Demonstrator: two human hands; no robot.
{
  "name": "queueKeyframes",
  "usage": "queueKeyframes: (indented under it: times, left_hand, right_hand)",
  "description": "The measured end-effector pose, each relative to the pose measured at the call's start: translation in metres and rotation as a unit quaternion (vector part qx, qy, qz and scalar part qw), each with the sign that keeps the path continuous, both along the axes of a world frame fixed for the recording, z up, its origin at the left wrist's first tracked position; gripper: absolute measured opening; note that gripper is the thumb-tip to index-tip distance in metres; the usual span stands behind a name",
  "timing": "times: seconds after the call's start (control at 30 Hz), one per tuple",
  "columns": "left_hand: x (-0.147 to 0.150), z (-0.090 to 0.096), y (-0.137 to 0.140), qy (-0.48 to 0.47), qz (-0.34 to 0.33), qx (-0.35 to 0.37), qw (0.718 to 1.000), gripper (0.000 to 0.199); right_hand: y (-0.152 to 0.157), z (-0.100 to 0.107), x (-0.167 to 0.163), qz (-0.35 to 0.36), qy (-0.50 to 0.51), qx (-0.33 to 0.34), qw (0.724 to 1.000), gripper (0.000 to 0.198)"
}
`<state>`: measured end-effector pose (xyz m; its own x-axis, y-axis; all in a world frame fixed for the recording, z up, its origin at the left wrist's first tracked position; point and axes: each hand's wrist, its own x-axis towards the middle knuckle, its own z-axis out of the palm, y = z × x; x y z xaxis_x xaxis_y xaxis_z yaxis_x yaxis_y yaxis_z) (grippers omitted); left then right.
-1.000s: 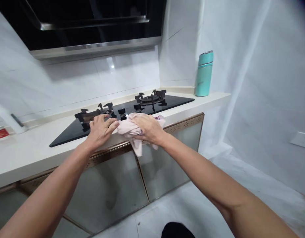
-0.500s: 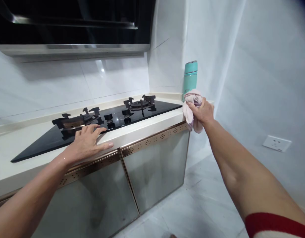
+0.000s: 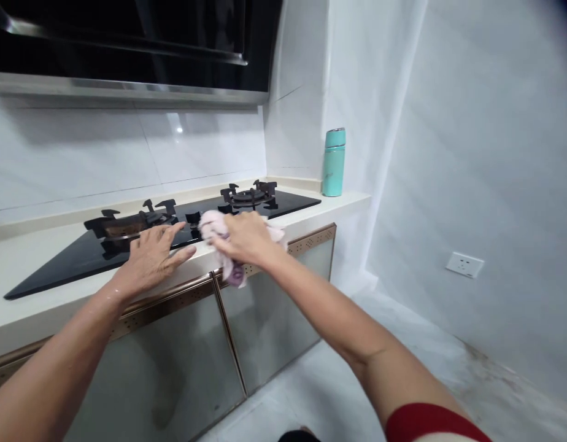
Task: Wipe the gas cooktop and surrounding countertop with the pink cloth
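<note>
My right hand (image 3: 249,236) is closed on a bunched pale pink cloth (image 3: 213,226) at the front edge of the white countertop (image 3: 306,222). Part of the cloth hangs down over the cabinet's top rail. To its left, my left hand (image 3: 152,255) has its fingers spread, over the front edge of the black glass gas stove (image 3: 62,264). It holds nothing. Behind the hands are a left burner (image 3: 136,224) and a right burner (image 3: 249,195). One control knob (image 3: 192,218) shows between the hands; the cloth and my right hand partly hide another.
A turquoise bottle (image 3: 334,164) stands upright at the counter's right end. Above the stove hangs a black range hood (image 3: 127,43). Cabinet doors (image 3: 274,319) lie below the counter, and a wall socket (image 3: 465,264) is on the right wall.
My right hand has moved left along the counter edge with the cloth, from beside the bottle to near my left hand. The left hand stays spread at the stove's front edge. The view has shifted slightly.
</note>
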<state>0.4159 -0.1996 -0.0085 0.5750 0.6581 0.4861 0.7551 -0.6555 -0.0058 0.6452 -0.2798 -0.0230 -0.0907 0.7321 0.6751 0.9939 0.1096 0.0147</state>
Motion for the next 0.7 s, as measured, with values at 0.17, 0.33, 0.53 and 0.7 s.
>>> queueKeyframes:
  times: [0.17,0.33,0.53,0.7]
  left_hand:
    - [-0.003,-0.001,-0.001,-0.017,0.016,0.009,1.000,0.073]
    - [-0.004,0.002,-0.007,0.042,0.026,0.002,0.999,0.070]
    - [-0.006,-0.001,0.005,0.085,0.043,0.030,0.995,0.071]
    - [-0.006,-0.007,0.034,0.054,0.081,0.054,0.994,0.078]
  right_hand:
    - [0.003,-0.001,-0.042,0.093,-0.002,0.025,0.995,0.047]
    - [0.005,-0.008,0.037,0.052,0.070,-0.016,0.996,0.043]
    - [-0.016,-0.010,0.192,-0.226,0.181,0.006,0.957,0.056]
    - [-0.023,-0.008,0.234,-0.299,0.203,-0.010,0.932,0.064]
